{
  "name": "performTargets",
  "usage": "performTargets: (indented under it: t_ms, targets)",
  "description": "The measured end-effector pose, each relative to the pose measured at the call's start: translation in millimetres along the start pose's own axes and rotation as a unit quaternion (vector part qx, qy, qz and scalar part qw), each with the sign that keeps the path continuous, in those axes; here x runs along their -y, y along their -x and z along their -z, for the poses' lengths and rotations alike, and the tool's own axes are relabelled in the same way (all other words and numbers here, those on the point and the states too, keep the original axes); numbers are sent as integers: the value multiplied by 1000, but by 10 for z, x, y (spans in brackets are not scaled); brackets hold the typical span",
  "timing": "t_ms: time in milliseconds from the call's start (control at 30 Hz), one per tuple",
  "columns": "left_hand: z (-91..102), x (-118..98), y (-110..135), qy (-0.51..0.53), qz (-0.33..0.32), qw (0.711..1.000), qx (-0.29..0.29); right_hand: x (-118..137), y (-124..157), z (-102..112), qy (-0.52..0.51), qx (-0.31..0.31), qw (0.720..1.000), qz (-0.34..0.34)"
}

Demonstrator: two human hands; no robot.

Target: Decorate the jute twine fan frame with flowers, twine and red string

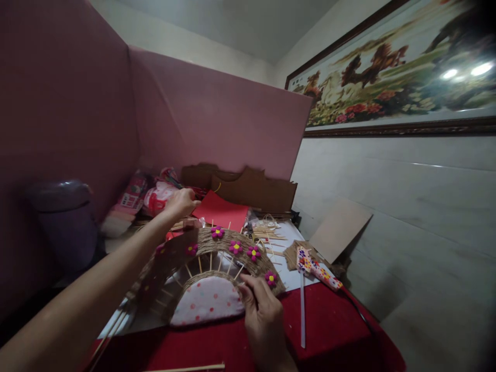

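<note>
A fan-shaped craft (201, 240) leans up in front of me. Its outer arch is wrapped in brown twine and carries several purple felt flowers (236, 247) with yellow centres. Thin sticks join the arch to a half-round white pad (209, 302) with red dots. My right hand (264, 310) pinches the craft at the pad's right edge. Across the table my left hand (183, 202) stretches over the craft, fingers curled, beside a red sheet (220, 209) and plastic bags (158, 196). Whatever those fingers hold, if anything, is hidden.
A flower-patterned glue gun (318, 269) with a long glue stick lies at the right, its cable trailing off the red cloth (329, 320). Loose sticks (271, 235) and torn cardboard (251, 188) are at the back. A lidded bin (65, 222) stands left.
</note>
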State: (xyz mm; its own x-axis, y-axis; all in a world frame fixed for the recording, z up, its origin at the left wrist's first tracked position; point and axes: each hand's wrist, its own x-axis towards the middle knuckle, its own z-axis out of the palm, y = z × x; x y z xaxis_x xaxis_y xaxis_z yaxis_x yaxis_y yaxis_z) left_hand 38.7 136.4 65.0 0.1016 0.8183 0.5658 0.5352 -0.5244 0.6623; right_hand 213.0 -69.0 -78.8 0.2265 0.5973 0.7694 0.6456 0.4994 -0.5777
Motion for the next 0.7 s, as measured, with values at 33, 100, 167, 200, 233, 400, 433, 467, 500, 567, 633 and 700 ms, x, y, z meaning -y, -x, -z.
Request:
performTargets:
  t_ms: [33,100,167,200,233,400,433,467,500,567,633,700]
  targets:
    - [20,-99,83,-14,-5,1000,-20,-2,-7,6,-28,5,999,-33]
    - [36,-322,342,-24,-26,999,-37,24,-35,30,-98,18,988,-117]
    - [16,-548,710,8,-68,998,-11,93,-82,66,-159,14,970,-185]
    - [-6,-647,915,51,-79,995,23,139,-110,83,-183,6,961,-206]
    - [-34,-729,1119,98,-71,991,58,188,-140,97,-207,0,953,-220]
    - [-168,-853,1804,252,-4,958,140,380,-254,89,-377,21,876,-299]
    - [-180,-841,1855,261,-8,954,148,402,-264,81,-406,23,856,-317]
    - [-188,-827,1883,268,-12,950,159,419,-271,75,-430,28,839,-333]
    - [-192,-814,1894,277,-16,945,173,432,-274,73,-446,36,825,-345]
    - [-199,-795,1887,305,-18,929,209,451,-276,81,-466,53,806,-360]
    - [-210,-782,1867,339,-7,911,237,461,-276,98,-481,69,790,-373]
    - [-223,-768,1850,376,22,893,247,465,-276,119,-485,71,786,-377]
